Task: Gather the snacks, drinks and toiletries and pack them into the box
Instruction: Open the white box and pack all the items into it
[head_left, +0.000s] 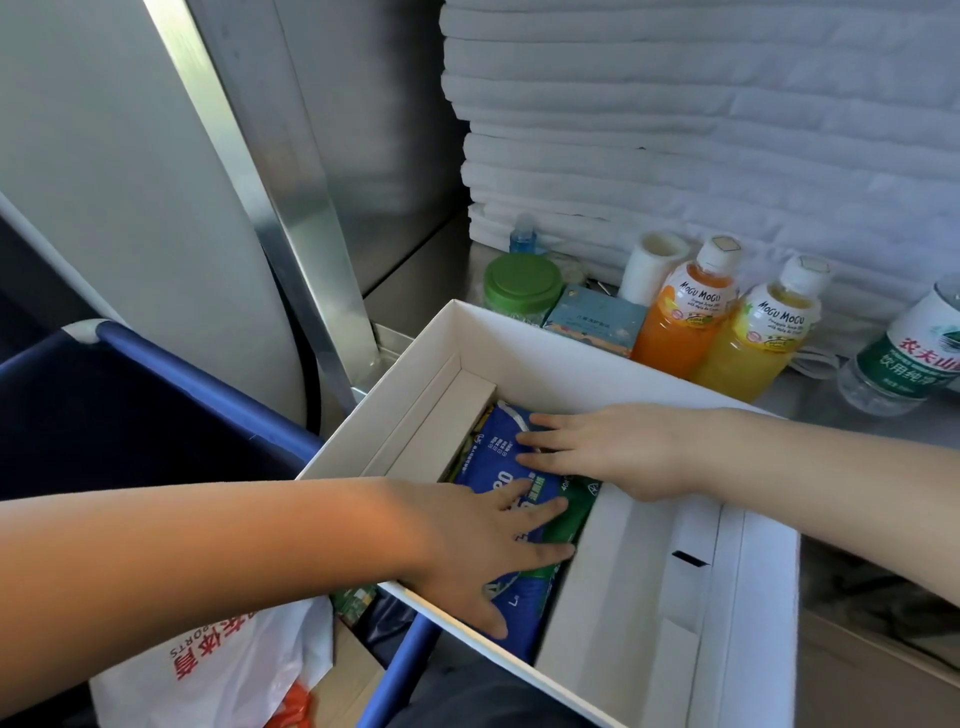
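We have both hands down inside the white box (571, 358), which sits tilted across the corner of a pale counter (810, 395). Our left hand (483, 540) reaches in over the near wall, fingers straight and spread, lying flat on a blue soft pack (496, 457) that rests in the box's middle channel. Our right hand (613, 447) comes in from the other side with its fingers also stretched flat, pressing on the upper part of the same pack; neither hand curls round anything. A green pack (574, 514) lies just beside the blue one, partly under our left fingertips, and white cardboard inserts run along both sides of the channel. Behind the box, on the counter against a white brick wall (727, 130), stand the things not yet packed: an orange Mogu Mogu bottle (680, 317) touching a yellow Mogu Mogu bottle (753, 338), a water bottle with a green label (904, 353) further right, a small teal carton (592, 322), a green-lidded jar (522, 283), a white roll (652, 267) and a small blue bottle (523, 236). Below our left forearm a white plastic bag with red print (218, 660) hangs beside a blue frame (208, 384).
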